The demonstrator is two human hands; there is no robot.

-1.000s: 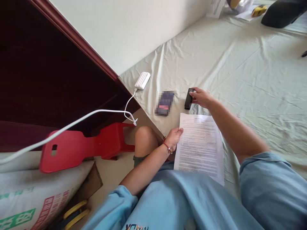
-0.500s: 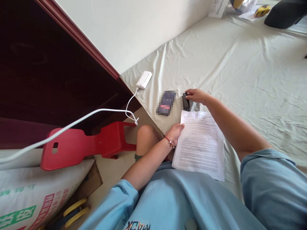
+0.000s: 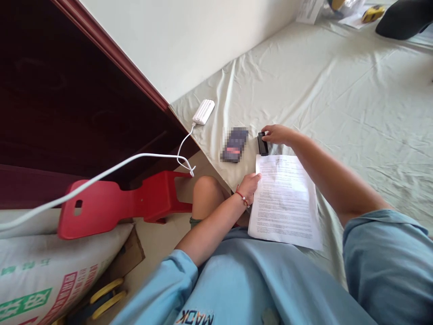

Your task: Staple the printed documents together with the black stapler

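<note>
My left hand (image 3: 251, 186) pinches the left edge of a small stack of printed paper sheets (image 3: 286, 203), thumb on top. The sheets lie partly on the cloth and partly over my lap. Beyond their top left corner rests a black stapler (image 3: 262, 144), its near end close to the paper edge. My right hand (image 3: 277, 134) has its fingers closed around the far end of the stapler. To the left of the stapler lies a dark phone (image 3: 234, 144) with a blurred-out screen.
A white power bank (image 3: 203, 112) with a white cable (image 3: 135, 156) lies on the pale cloth (image 3: 324, 90). Red plastic chair (image 3: 101, 205) and printed sack (image 3: 40, 271) stand at left. At the back right are a yellow tape measure (image 3: 373, 13) and a black object (image 3: 404, 19).
My left hand and the sheets have shifted slightly forward and to the right, closer to the stapler. My right hand stays at the stapler, almost unmoved.
</note>
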